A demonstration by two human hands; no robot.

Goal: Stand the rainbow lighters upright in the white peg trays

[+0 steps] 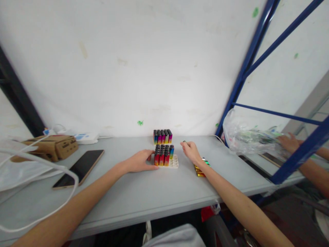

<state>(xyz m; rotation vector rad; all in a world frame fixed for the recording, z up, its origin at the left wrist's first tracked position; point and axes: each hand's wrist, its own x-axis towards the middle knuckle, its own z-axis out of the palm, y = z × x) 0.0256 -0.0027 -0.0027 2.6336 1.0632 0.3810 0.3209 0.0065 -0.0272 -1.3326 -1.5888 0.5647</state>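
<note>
A white tray with round holes (175, 162) stands mid-table, with red lighters (161, 156) upright in its left part and a blue one (171, 151) towards the right rear. My left hand (141, 161) steadies the tray's left side, thumb along the front and fingers bent behind. To the right of the tray, my right hand (190, 151) is raised in a pinch; a small dark-green end of a lighter (184, 141) shows at the fingertips, the rest hidden. Shiny gold and green lighters (199, 171) lie under my right forearm. Behind the tray stands a block of multicoloured lighters (162, 137).
On the left are a phone (81, 168), a cardboard box (56, 145) and a white cable (74, 175). At right, a blue metal frame (236, 85) and a clear plastic bag (239, 133) border the table (144, 195). Another person's hands (290, 142) are beyond the frame.
</note>
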